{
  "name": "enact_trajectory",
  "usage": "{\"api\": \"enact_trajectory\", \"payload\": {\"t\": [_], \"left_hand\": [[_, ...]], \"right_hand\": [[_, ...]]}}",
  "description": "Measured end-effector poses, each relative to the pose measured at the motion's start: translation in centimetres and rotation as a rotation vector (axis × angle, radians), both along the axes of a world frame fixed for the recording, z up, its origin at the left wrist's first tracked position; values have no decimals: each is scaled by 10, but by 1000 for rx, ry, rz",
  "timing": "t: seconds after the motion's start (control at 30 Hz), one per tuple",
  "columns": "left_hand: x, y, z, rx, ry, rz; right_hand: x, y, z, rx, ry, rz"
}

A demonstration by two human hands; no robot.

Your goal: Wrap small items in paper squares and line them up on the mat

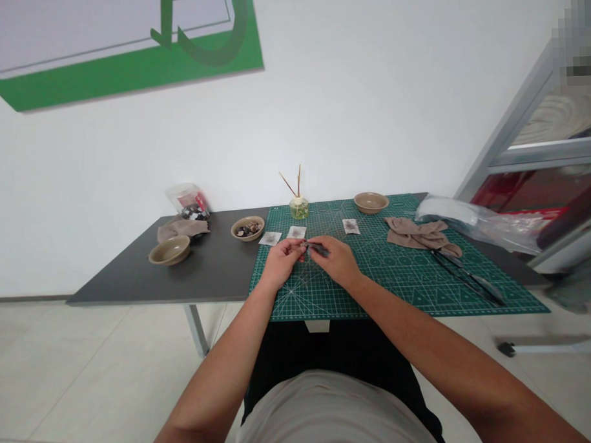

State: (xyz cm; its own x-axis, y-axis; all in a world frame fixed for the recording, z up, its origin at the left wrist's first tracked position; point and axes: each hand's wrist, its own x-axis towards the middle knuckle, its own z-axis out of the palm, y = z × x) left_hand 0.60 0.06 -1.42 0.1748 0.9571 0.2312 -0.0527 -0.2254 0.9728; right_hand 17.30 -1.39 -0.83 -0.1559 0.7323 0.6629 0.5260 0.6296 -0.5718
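My left hand (284, 257) is closed in a pinch over the green cutting mat (322, 304). What lies between its fingertips is too small to make out. My right hand (338, 262) meets it from the right, fingers wrapped round a dark grey slim object (320, 249), its tip at the left fingertips. Just beyond the hands lie small white printed squares: one (296, 232) behind the left fingers, another (270, 238) to its left and a third (350, 226) to the right. A tan bowl (234, 231) with small dark and brown pieces stands left of them.
A reed diffuser (299, 208) and a second tan bowl (371, 203) stand at the back. To the right lie a brown cloth (415, 233), black-handled tongs (467, 277) and clear plastic (474, 218). At left are another bowl (169, 252), a cloth (179, 228) and a bag (188, 199).
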Motion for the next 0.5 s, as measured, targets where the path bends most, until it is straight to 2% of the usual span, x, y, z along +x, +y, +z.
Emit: {"api": "enact_trajectory", "payload": {"t": [0.23,0.5], "left_hand": [[-1,1,-2,-23,53,-4],[-1,1,-1,-46,39,-44]], "right_hand": [[4,1,1,-119,77,2],[4,-1,3,-131,112,-11]]}}
